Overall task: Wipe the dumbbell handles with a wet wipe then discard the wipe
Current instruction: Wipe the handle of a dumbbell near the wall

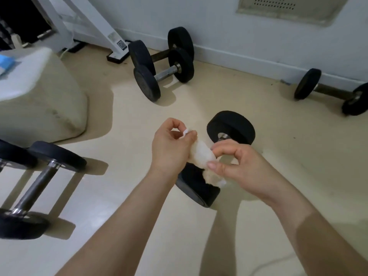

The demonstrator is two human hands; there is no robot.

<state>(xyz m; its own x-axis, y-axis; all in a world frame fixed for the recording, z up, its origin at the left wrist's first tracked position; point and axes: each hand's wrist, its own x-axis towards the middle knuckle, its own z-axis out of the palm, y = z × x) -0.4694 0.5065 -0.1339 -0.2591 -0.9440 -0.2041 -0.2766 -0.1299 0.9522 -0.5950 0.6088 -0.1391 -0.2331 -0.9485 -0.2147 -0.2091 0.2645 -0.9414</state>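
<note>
The person is holding a crumpled white wet wipe (pixel 200 156) between both hands just above the nearest dumbbell (pixel 219 154), which is lying on the floor (pixel 123 120) at the centre of the view. The left hand (pixel 171 148) is pinching the upper end of the wipe, its fingers (pixel 192 134) closing narrowly on a small corner; the right hand (pixel 237 166) is gripping the lower end, thumb and fingers curling around the bunched material. The handle of this dumbbell is hidden behind the hands and the wipe, so whether the wipe is touching it cannot be told. The wipe appears to be getting twisted or regathered, which suggests wiping is under way rather than finished. A pair of dumbbells (pixel 163 66) is sitting at twelve o'clock near the wall (pixel 219 26), another dumbbell (pixel 332 92) is lying at two o'clock, and a further pair (pixel 37 186) is resting at eight o'clock beside a padded seat (pixel 39 96) at ten o'clock. Nothing shows which handles are already clean, no bin is visible, and discarding is apparently not yet done.
</note>
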